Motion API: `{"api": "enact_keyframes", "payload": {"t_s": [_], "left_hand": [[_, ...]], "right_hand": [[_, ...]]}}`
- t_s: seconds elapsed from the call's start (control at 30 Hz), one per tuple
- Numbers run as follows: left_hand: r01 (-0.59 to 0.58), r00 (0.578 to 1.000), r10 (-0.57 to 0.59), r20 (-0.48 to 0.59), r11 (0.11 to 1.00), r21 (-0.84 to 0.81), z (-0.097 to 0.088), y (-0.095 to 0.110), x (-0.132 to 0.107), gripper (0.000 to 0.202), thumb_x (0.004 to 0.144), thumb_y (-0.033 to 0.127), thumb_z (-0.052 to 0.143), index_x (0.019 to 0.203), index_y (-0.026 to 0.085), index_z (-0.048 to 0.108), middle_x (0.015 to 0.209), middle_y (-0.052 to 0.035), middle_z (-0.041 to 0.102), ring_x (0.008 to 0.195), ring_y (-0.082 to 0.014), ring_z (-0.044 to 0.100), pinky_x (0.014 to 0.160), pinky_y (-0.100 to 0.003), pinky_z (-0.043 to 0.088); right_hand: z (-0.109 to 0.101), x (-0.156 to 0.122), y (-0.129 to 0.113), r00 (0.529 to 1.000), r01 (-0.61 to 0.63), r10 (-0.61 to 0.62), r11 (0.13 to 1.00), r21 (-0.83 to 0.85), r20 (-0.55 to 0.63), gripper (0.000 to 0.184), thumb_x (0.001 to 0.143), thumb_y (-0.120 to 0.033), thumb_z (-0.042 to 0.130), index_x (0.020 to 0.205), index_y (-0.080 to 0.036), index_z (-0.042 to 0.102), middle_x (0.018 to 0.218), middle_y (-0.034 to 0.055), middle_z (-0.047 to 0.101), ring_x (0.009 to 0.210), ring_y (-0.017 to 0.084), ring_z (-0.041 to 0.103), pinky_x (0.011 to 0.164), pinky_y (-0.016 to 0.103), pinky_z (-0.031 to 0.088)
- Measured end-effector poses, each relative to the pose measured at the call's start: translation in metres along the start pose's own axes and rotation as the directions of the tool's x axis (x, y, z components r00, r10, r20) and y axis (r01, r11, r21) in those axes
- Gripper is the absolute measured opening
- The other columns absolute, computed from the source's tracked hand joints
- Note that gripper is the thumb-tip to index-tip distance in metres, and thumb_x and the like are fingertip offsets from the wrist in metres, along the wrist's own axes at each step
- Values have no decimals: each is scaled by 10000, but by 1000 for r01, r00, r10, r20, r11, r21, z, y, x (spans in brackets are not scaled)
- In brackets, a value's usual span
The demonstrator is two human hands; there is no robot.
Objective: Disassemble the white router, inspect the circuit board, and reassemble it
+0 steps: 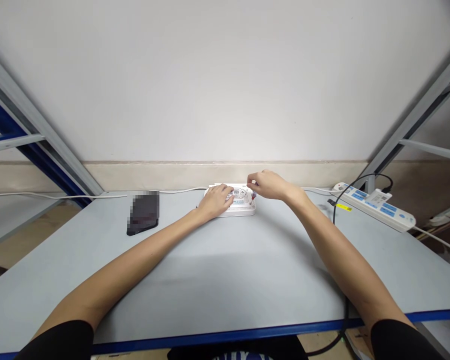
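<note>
A white plastic device (237, 213) with rows of small holes and a blue-and-white label lies on the table near the wall. Its kind is unclear. My left hand (214, 201) rests on its left part, fingers lying over the top surface. Above the device's right end, my right hand (264, 184) is closed in a pinch around what looks like a small screwdriver (253, 196) with a reddish and bluish handle. The tool stands nearly upright, its lower end at the device's right corner; the fingers partly hide its top.
A blurred dark flat object (144, 212) lies left on the grey table (225, 285). At right is a white power strip (375, 206) with a plugged-in adapter. A black cable (334, 212) with a yellow tag runs off it. Metal frame posts (48, 125) flank the table.
</note>
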State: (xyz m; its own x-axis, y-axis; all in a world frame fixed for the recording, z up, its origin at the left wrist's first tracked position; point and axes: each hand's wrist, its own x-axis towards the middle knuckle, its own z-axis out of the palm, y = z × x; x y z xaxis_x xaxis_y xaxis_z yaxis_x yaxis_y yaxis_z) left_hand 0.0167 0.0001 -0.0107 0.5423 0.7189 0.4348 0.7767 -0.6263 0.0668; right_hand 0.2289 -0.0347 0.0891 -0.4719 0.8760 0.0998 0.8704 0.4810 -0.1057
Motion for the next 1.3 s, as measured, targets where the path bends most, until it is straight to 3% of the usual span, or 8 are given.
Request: {"api": "enact_keyframes", "payload": {"t_s": [0.17,0.27,0.4,0.53,0.67,0.8,0.9,1.3], "left_hand": [[-1,1000,1,-3,1000,1,2,-1,0,287,946,351,415,1149,227,575,1098,-71,615,1022,-234,587,918,-388,441],[-6,1000,6,-7,1000,2,2,-2,0,282,945,345,416,1144,225,574,1103,-72,614,1024,-234,586,917,-388,440],[-11,1000,11,-11,1000,3,2,-2,0,278,942,336,420,1138,214,575,1103,-79,614,1025,-237,586,909,-388,443],[-12,1000,12,-13,1000,4,2,-1,1,270,942,334,421,1125,213,578,1087,-74,617,1003,-230,591,902,-382,445],[-10,1000,10,-13,1000,4,2,-1,1,277,944,339,416,1132,216,578,1093,-73,615,1008,-229,591,909,-380,443],[-9,1000,9,-14,1000,3,2,-2,0,293,947,347,406,1145,215,576,1105,-77,613,1018,-233,589,916,-386,442],[-10,1000,10,-10,1000,0,2,-2,0,298,944,348,410,1154,215,574,1106,-78,615,1022,-235,587,916,-389,444],[-3,1000,3,-7,1000,-4,2,-2,1,297,945,350,410,1155,225,579,1112,-76,615,1034,-234,585,926,-392,438]], "right_hand": [[2,2,5,998,63,-61,991,118,-22,248,805,-120,516,1013,-190,631,777,14,726,809,168,617,619,224,355],[0,0,4,998,46,-41,993,106,-41,161,832,-163,495,846,-183,654,738,25,713,722,159,603,591,232,339],[-1,-1,-1,999,4,0,995,99,-45,328,911,-278,423,672,-172,620,644,44,674,602,148,570,546,251,311],[1,0,0,998,44,-36,989,144,-57,162,851,-186,486,859,-180,648,694,19,707,697,150,607,598,226,348],[2,1,3,997,80,-75,977,199,-36,235,768,-117,529,967,-182,636,713,4,718,763,156,622,612,215,365],[0,-1,1,998,51,-44,974,221,-37,122,783,-167,524,756,-170,642,690,23,704,659,144,604,563,223,360],[1,-2,1,999,-32,32,955,294,5,334,860,-313,474,585,-157,581,602,37,658,470,110,539,506,233,366],[9,4,12,995,-59,8,843,535,97,151,718,-188,534,648,-128,655,535,30,626,418,100,520,468,215,405]]}}
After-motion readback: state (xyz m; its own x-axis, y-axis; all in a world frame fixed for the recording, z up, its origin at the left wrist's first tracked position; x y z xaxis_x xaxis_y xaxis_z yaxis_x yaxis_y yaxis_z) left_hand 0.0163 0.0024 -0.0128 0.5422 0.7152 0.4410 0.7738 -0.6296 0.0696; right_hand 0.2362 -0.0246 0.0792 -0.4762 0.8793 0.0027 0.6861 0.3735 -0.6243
